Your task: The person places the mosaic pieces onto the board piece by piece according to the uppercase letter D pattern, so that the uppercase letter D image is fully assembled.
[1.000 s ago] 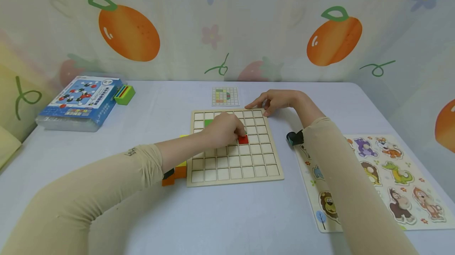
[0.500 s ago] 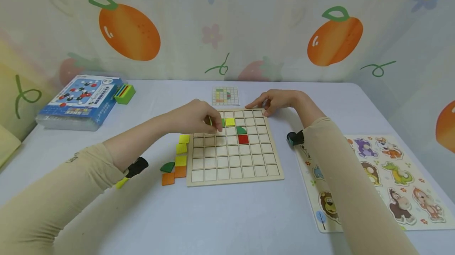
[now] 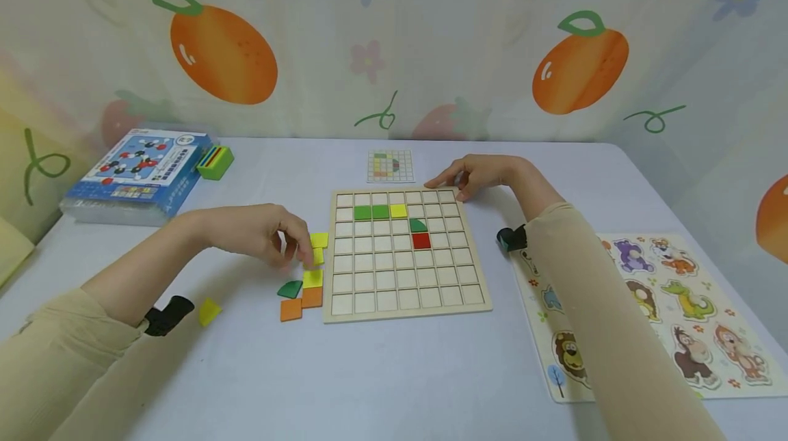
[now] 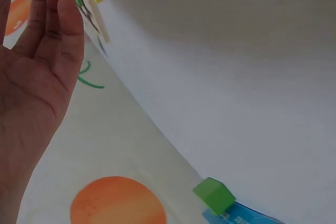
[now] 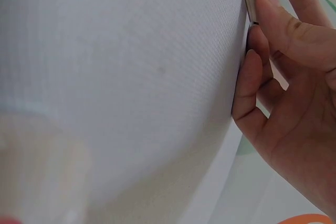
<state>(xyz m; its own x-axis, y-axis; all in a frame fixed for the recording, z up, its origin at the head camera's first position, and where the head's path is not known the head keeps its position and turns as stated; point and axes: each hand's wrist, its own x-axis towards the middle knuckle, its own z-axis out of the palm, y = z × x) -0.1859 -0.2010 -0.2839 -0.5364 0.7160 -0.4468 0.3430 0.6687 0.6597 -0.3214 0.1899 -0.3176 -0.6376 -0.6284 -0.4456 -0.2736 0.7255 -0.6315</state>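
In the head view my left hand hovers, fingers bent loosely, at the stacked-up row of yellow tiles left of the wooden grid board. Nothing shows in its grasp; whether a fingertip touches a tile is unclear. The left wrist view shows its bare palm. My right hand holds the board's far right corner, forefinger on the back edge and thumb on the side. On the board lie two green squares, a yellow square, a green quarter-round tile and a red square.
Beside the board lie orange tiles and a loose green quarter-round; a yellow piece is farther left. A pattern card sits behind. An animal puzzle board lies right, a blue box and green block back left.
My left hand has moved from above the red square leftward off the board to the yellow tiles. The green quarter-round above the red square now shows. My right hand stays at the corner.
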